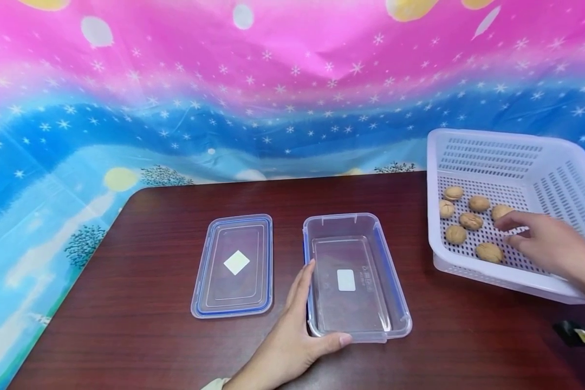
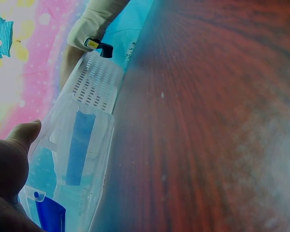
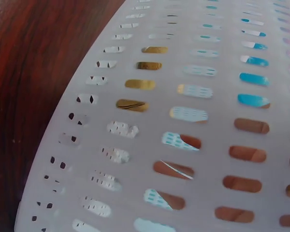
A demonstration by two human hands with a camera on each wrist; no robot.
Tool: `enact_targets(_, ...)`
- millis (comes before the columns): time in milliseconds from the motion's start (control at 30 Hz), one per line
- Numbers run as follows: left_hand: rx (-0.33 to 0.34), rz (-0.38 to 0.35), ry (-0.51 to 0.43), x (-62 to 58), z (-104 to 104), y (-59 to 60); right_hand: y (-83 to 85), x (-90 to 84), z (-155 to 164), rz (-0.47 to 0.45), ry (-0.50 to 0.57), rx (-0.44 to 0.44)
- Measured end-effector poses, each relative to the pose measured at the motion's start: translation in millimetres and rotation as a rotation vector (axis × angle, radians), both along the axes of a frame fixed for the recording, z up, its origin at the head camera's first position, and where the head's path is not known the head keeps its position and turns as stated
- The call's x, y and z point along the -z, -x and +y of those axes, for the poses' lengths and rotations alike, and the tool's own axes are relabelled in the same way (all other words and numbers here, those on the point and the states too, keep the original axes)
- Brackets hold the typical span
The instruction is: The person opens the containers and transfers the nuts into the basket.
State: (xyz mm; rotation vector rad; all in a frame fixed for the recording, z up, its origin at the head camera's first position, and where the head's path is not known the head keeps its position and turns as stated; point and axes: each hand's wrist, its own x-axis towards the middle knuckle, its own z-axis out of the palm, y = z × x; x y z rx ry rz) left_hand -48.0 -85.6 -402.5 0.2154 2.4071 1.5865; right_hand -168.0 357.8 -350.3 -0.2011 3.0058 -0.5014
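My left hand (image 1: pixel 292 330) rests against the near left corner of a clear plastic food container (image 1: pixel 329 309). Its fingers lie straight along the left wall, and the thumb reaches across the front rim. In the left wrist view the thumb (image 2: pixel 26 135) stands beside the container's wall (image 2: pixel 101 145). At the right, my right hand (image 1: pixel 551 241) reaches over the near side into a white basket (image 1: pixel 492 138). Its thumb and index finger are apart, the index fingertip close beside a walnut (image 1: pixel 501 211). Another walnut (image 1: pixel 489 252) lies nearer the basket's front, among several others.
A clear lid with a blue seal (image 1: pixel 241 295) lies flat on the dark red wooden table (image 1: pixel 141 281), left of the container. Slotted basket wall (image 3: pixel 145 121) fills most of the right wrist view. Behind the table hangs a colourful printed cloth (image 1: pixel 273 108).
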Motion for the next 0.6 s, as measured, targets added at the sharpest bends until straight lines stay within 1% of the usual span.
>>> enact_targets(200, 0.005, -0.002, -0.009, -0.6, 0, 1.0, -3.8, -3.2, -4, 0.092, 0.002, 0.056)
enact_targets(433, 0.019, -0.033, -0.028, -2.7, -4, -2.1, -8.5, -4.3, -12, 0.222, -0.037, 0.030)
enact_targets(500, 0.023, -0.048, -0.023, -5.2, -6, -4.3, -12.2, -4.2, -16, 0.254, -0.051, 0.026)
enact_targets(600, 0.029, -0.062, -0.026, -11.0, -14, -7.5, -20.6, -5.0, -22, 0.281, -0.059, 0.043)
